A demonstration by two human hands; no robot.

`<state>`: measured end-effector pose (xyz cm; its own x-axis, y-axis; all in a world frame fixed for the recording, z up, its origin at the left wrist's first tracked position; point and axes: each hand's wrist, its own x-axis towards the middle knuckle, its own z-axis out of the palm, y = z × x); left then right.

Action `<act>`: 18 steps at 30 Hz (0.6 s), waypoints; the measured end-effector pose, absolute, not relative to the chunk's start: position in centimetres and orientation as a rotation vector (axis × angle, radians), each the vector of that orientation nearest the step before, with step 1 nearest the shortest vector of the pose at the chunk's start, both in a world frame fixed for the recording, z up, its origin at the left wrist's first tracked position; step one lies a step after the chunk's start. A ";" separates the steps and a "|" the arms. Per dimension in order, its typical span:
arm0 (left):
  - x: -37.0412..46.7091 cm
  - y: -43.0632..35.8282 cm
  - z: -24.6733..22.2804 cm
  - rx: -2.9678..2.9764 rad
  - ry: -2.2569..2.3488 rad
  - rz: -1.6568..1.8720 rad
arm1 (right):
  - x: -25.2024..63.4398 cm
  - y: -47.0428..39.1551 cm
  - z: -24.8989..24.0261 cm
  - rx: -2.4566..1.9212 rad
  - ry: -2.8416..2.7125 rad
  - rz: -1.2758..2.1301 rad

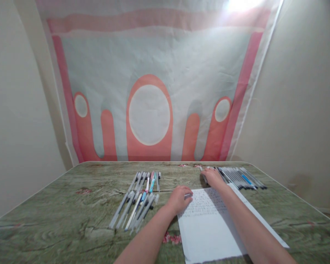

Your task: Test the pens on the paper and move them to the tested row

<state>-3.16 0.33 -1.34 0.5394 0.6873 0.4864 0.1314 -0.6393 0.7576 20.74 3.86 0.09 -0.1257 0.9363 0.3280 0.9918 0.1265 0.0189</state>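
Note:
Over the upper left corner of the written sheet of paper [206, 227], my left hand [178, 200] is closed, its fingers curled round a short greyish piece that looks like the end of a pen [187, 196]. Farther away, beyond the paper's top edge, my right hand [213, 177] has its fingers closed on a clear pen [205, 179] at the left end of a row of pens [236, 178]. Most of that pen is covered by the hand. Handwriting fills the upper part of the sheet, and my right forearm crosses over it.
Left of the paper, several pens lie side by side in a far group [139, 181] and a near group [132, 212], mostly clear, some white or blue. A blue pen [246, 179] lies in the right row. The wood-patterned table [71, 220] meets a printed hanging cloth [150, 154] behind.

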 end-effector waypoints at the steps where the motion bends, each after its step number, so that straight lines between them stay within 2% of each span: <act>1: -3.1 0.3 -1.2 2.108 0.642 1.054 | 20.9 3.8 0.1 -1.902 -2.172 -0.346; 6: -3.2 0.2 -0.8 2.206 0.652 0.982 | 21.2 3.8 0.2 -2.008 -2.125 -0.365; 11: -3.1 0.3 -0.6 2.413 0.695 0.737 | 21.3 3.7 0.5 -2.142 -2.130 -0.378; 18: -3.0 -0.1 -0.3 2.533 0.682 0.643 | 21.4 3.7 0.8 -2.098 -2.121 -0.403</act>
<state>-3.03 -0.13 -0.30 0.7706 0.5528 0.3172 0.3496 -0.7827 0.5149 21.44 3.72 0.81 -0.0243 0.9603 0.2780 0.9953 -0.0028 0.0965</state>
